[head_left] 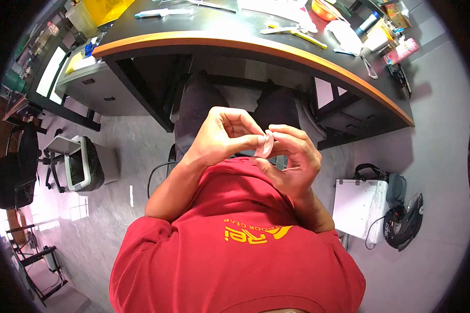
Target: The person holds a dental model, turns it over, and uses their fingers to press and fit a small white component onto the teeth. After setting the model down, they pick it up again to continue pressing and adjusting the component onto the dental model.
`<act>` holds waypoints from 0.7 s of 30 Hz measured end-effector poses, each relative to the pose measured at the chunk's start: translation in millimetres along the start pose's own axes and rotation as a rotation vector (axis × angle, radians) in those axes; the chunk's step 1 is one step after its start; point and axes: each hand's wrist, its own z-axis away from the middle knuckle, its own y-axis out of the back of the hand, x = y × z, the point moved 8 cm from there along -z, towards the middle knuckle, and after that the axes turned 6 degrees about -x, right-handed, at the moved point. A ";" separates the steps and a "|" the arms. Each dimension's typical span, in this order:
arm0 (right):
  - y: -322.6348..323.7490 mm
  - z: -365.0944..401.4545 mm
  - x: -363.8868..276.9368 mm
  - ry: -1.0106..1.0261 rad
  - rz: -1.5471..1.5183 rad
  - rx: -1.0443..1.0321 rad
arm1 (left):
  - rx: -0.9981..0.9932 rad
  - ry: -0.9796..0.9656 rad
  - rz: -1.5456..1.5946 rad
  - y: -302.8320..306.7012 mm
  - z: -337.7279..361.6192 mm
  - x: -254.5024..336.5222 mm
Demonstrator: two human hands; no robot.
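A small, pale pink, curved piece (266, 145) is held up in front of my red shirt, above my lap. Its exact kind I cannot make out. My left hand (222, 134) pinches it from the left between thumb and finger. From the other side, my right hand (293, 159) grips its edge with bent fingers, the thumb below. The hands partly cover the piece. Both are well short of the table's front edge.
Ahead stands a dark table (203, 39) with a wooden edge. On it lie a syringe (164, 13), a yellow-handled tool (309, 39), an orange bowl (325, 9) and a pink bottle (402, 51). A lined bin (81, 164) stands left; a black helmet (403, 224) lies right.
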 end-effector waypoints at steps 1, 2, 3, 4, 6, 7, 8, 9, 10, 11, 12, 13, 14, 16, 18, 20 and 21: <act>0.1 -0.1 -0.3 0.008 0.007 -0.004 | 0.000 -0.004 0.002 0.0 0.0 0.0; 0.2 0.0 -0.7 0.016 0.015 -0.007 | 0.000 -0.007 0.000 0.2 0.1 -0.1; 0.6 0.3 -0.6 0.017 0.022 -0.009 | 0.001 -0.010 -0.002 0.3 0.0 -0.2; 1.0 0.9 -0.5 0.019 0.028 -0.010 | 0.002 -0.013 -0.005 0.6 -0.1 -0.3; 0.7 1.9 0.5 0.021 0.034 -0.011 | 0.003 -0.011 -0.003 1.3 -0.4 -1.0; 0.4 2.4 1.3 0.022 0.034 -0.010 | 0.005 -0.010 -0.002 1.5 -0.4 -1.3; 0.1 2.6 1.7 0.023 0.033 -0.010 | 0.009 -0.014 -0.006 1.4 -0.3 -0.9; 0.2 2.4 1.3 0.023 0.034 -0.007 | 0.014 -0.017 -0.010 0.9 -0.2 -0.1; 0.4 1.8 0.5 0.022 0.035 -0.004 | 0.018 -0.021 -0.014 0.7 -0.1 0.6; 0.5 1.2 -0.1 0.021 0.036 -0.001 | 0.017 -0.017 -0.019 0.4 -0.2 0.8; 0.6 0.7 -0.6 0.026 0.036 -0.004 | 0.016 -0.013 -0.025 0.3 -0.3 1.0; 0.9 0.5 -0.9 0.029 0.036 -0.006 | 0.014 -0.009 -0.030 0.4 -0.2 0.9; 0.9 0.5 -1.2 0.033 0.036 -0.009 | 0.016 -0.005 -0.028 0.8 0.1 0.4; 0.3 1.1 -0.4 0.034 0.031 -0.011 | 0.020 0.001 -0.022 1.4 0.4 -0.9; 0.0 2.2 0.9 0.029 0.030 -0.011 | 0.018 -0.004 -0.029 1.6 0.7 -0.4; 0.1 3.0 2.3 0.019 0.032 -0.010 | 0.007 -0.010 -0.043 1.4 0.7 0.3; 0.3 2.7 1.4 0.024 0.036 -0.014 | -0.004 -0.014 -0.053 1.3 0.5 0.8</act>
